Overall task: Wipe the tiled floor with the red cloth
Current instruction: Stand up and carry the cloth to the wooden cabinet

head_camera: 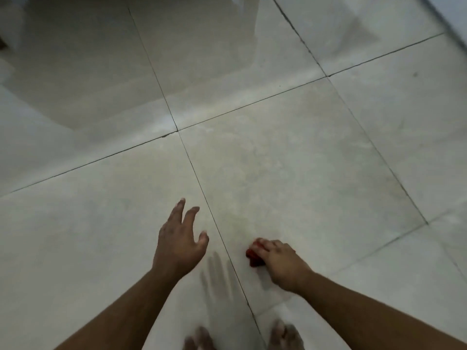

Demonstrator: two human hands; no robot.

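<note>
With the right hand (280,263) bunching the red cloth (254,253) small against the tiled floor (278,160) and the left hand (179,238) hovering open, the wad may miss patches or slip from under the fingers.

Ahead of both hands the tiled floor (290,152) lies open and bare, with only thin grout lines crossing it. The left hand (178,245) hovers spread above the tiles, well apart from the right hand (280,262), which presses the red cloth (254,255) down. Bare toes (285,335) at the near edge close off the way back, and a pale wall edge (452,24) bounds the far right.
</note>
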